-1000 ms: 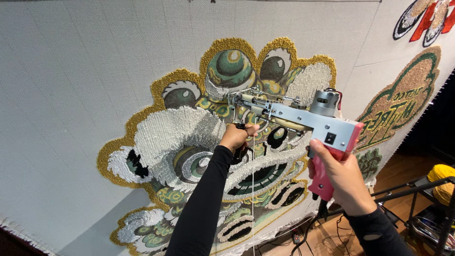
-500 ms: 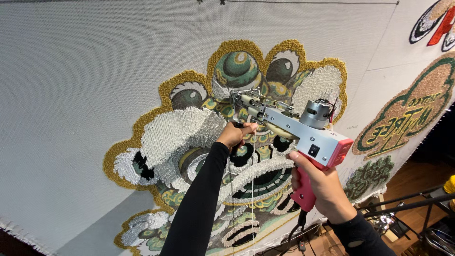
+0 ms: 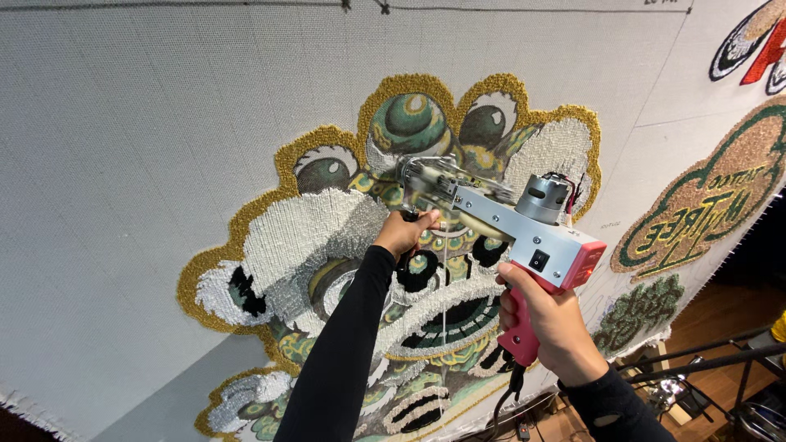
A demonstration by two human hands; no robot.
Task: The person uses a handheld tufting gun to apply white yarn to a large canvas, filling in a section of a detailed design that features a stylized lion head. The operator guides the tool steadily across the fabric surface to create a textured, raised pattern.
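A tufting gun (image 3: 508, 225) with a silver body, red rear housing and pink pistol grip points at a stretched grey backing cloth (image 3: 139, 139). My right hand (image 3: 548, 323) is closed around the pink grip. My left hand (image 3: 405, 232) grips the gun's black front handle under its nose, close to the cloth. The gun's tip rests on a tufted lion-head design (image 3: 409, 245) in gold, white, green and black, just below its two round green eyes. A thin yarn strand (image 3: 443, 286) hangs down from the gun.
Other tufted patches sit on the cloth at right: a green-and-gold cloud-shaped emblem (image 3: 708, 205) and a red, black and white piece (image 3: 757, 49). A black cable (image 3: 503, 401) drops from the grip. Metal stand bars (image 3: 712, 360) and wooden floor show lower right.
The view has shifted, so the lion design and gun sit more to the centre. Both hands keep their hold; the gun's nose stays on the lion's face below the eyes.
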